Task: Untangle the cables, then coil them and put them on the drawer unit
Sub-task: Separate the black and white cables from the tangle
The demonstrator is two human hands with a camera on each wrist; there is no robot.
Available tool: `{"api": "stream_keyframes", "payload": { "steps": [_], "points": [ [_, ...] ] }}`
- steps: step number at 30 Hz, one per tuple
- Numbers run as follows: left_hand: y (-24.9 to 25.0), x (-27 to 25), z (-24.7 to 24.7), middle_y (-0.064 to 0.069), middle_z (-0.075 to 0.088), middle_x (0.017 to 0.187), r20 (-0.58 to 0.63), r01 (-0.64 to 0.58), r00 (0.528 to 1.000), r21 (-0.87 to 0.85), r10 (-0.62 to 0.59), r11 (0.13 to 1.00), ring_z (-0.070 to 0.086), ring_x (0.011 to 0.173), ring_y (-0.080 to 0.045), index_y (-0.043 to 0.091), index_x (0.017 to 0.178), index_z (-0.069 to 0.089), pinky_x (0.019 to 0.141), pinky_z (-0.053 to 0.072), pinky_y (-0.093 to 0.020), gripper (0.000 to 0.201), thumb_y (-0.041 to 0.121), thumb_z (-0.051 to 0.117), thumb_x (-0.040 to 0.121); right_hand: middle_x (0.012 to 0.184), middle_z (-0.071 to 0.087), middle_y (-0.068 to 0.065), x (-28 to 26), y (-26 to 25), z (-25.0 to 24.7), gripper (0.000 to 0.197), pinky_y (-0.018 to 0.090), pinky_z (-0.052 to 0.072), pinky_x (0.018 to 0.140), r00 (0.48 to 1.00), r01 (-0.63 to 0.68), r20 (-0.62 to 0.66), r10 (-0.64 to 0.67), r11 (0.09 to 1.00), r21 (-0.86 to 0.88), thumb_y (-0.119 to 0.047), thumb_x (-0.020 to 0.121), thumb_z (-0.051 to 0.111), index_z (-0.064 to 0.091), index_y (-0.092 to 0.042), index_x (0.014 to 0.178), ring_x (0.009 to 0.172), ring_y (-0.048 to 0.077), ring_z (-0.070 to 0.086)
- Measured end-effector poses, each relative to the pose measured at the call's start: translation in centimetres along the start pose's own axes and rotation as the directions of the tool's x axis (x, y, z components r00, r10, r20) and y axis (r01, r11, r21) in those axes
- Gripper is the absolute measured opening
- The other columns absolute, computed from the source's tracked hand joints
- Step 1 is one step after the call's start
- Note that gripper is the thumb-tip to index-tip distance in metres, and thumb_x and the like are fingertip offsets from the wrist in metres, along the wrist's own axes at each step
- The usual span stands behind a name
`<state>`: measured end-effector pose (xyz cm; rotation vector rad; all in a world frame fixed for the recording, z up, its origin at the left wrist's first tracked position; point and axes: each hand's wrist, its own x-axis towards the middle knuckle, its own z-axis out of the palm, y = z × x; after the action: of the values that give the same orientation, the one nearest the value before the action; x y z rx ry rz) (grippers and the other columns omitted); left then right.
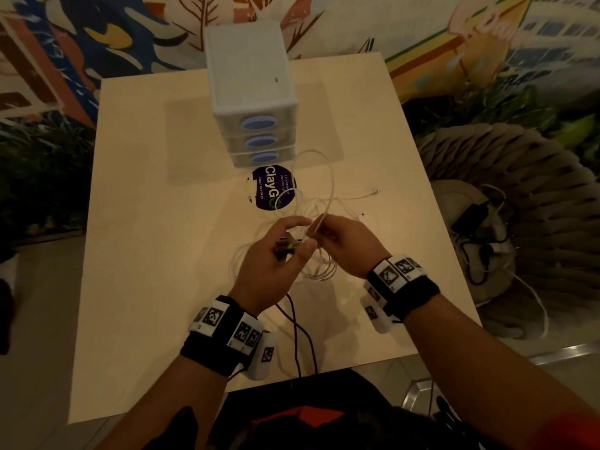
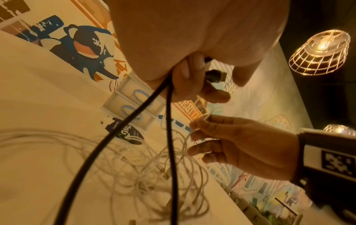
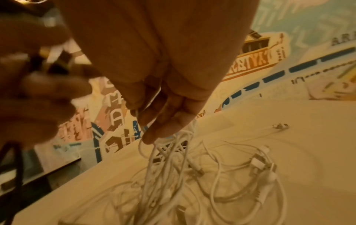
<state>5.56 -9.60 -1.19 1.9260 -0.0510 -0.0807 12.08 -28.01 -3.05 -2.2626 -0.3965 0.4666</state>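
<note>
A tangle of thin white cables (image 1: 319, 222) (image 3: 192, 175) (image 2: 134, 167) lies on the pale table (image 1: 156, 222) in front of the white drawer unit (image 1: 250, 69). My left hand (image 1: 276, 254) (image 2: 192, 79) grips the plug ends of a black cable (image 1: 297, 332) (image 2: 169, 137), which hangs in two strands over the table's near edge. My right hand (image 1: 337, 241) (image 3: 159, 115) (image 2: 221, 137) pinches several white strands and lifts them above the heap. The two hands are close together over the tangle.
A round dark sticker (image 1: 272, 190) lies just before the drawer unit, whose three drawers have blue oval handles (image 1: 258, 124). One white plug end (image 1: 376, 191) lies apart to the right. A woven seat (image 1: 506, 206) with dark cables stands right of the table.
</note>
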Motion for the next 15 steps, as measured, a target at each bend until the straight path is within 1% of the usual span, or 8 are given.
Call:
{"api": "stream_keyframes", "payload": {
  "steps": [2,3,5,7,9,11,13,15],
  "points": [
    [-1.2,0.3,0.3,0.012,0.057,0.067,-0.003,0.054,0.999,0.129,-0.054,0.99,0.058,0.066,-0.008,0.037,0.122,0.059,0.064,0.045,-0.021,0.026,0.035,0.067,0.097,0.1,0.07,-0.002,0.2,0.4,-0.5,0.009,0.029,0.055,0.079,0.999,-0.015,-0.043,0.021,0.989,0.144,-0.028,0.104,0.054,0.063,-0.025,0.102,0.087,0.01,0.07],
    [-1.7,0.4,0.5,0.013,0.057,0.069,-0.001,0.078,0.997,0.169,-0.079,0.983,0.057,0.066,-0.006,0.037,0.122,0.059,0.063,0.045,-0.021,0.028,0.032,0.068,0.096,0.1,0.071,0.0,0.3,0.6,-0.7,0.009,0.032,0.057,0.08,0.997,-0.027,-0.059,0.042,0.973,0.229,-0.025,0.105,0.053,0.061,-0.025,0.1,0.088,0.012,0.072],
    [-2.7,0.6,0.8,0.014,0.057,0.073,0.012,0.117,0.992,0.219,-0.123,0.969,0.057,0.067,-0.006,0.036,0.125,0.057,0.064,0.046,-0.027,0.033,0.029,0.068,0.095,0.099,0.073,0.007,0.6,1.1,-1.0,0.01,0.041,0.06,0.084,0.992,-0.047,-0.088,0.088,0.922,0.385,-0.02,0.106,0.05,0.059,-0.018,0.101,0.089,0.019,0.074],
    [-3.4,0.9,1.2,0.015,0.059,0.077,0.015,0.142,0.989,0.245,-0.15,0.959,0.061,0.076,-0.01,0.035,0.128,0.055,0.068,0.05,-0.032,0.035,0.032,0.068,0.094,0.099,0.072,0.016,0.6,1.3,-1.2,0.012,0.047,0.059,0.086,0.99,-0.04,-0.097,0.105,0.855,0.518,-0.015,0.107,0.047,0.057,-0.011,0.103,0.088,0.029,0.075],
    [-3.7,1.2,1.6,0.014,0.061,0.081,0.018,0.15,0.987,0.245,-0.159,0.958,0.064,0.085,-0.014,0.035,0.129,0.055,0.075,0.055,-0.038,0.037,0.036,0.068,0.095,0.099,0.072,0.018,0.6,1.4,-1.4,0.013,0.044,0.058,0.084,0.989,-0.033,-0.099,0.107,0.823,0.567,-0.015,0.108,0.045,0.056,-0.011,0.103,0.087,0.032,0.074],
    [-3.7,1.5,2.0,0.014,0.064,0.088,0.016,0.146,0.988,0.229,-0.154,0.962,0.066,0.091,-0.014,0.037,0.13,0.055,0.081,0.056,-0.039,0.038,0.038,0.068,0.094,0.1,0.073,0.016,0.5,1.2,-1.5,0.014,0.037,0.053,0.079,0.991,-0.028,-0.094,0.097,0.827,0.561,-0.017,0.108,0.044,0.056,-0.012,0.103,0.086,0.03,0.074],
    [-3.5,1.9,2.3,0.014,0.067,0.096,0.009,0.139,0.989,0.212,-0.145,0.967,0.066,0.095,-0.008,0.04,0.128,0.056,0.084,0.055,-0.036,0.037,0.037,0.069,0.094,0.1,0.074,0.015,0.4,1.2,-1.3,0.013,0.037,0.052,0.079,0.994,-0.028,-0.072,0.087,0.812,0.583,-0.016,0.108,0.045,0.057,-0.011,0.104,0.088,0.029,0.074],
    [-3.4,2.3,2.7,0.016,0.07,0.102,-0.006,0.115,0.993,0.227,-0.117,0.967,0.065,0.097,-0.004,0.041,0.123,0.061,0.084,0.054,-0.031,0.029,0.04,0.067,0.094,0.101,0.074,0.017,0.3,1.2,-1.2,0.012,0.038,0.054,0.081,0.996,-0.035,-0.042,0.077,0.786,0.618,-0.014,0.107,0.046,0.057,-0.009,0.105,0.091,0.031,0.074]
  ]
}}
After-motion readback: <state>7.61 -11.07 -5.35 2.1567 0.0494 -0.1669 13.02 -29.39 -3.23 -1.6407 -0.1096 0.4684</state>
